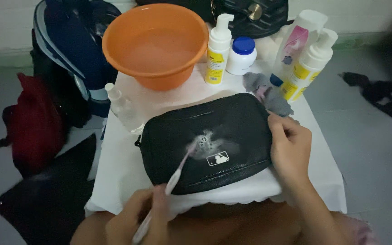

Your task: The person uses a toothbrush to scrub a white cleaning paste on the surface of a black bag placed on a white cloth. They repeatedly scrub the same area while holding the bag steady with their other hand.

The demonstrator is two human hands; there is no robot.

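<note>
A black zip pouch [191, 131] lies flat on a white cloth-covered table [123, 163], with a patch of white foam [209, 143] near its middle. My left hand [137, 220] grips a pale toothbrush [180, 168], whose bristle end rests in the foam. My right hand [289, 145] clamps the pouch's right edge, fingers curled over it.
An orange basin [155, 43] of water stands behind the pouch. Beside it are two foam pump bottles [217, 50] [307, 66], a white jar with a blue lid [241, 55], a tall white bottle [298, 38], a clear small bottle [121, 106] and a grey rag [268, 95]. Bags sit at the left.
</note>
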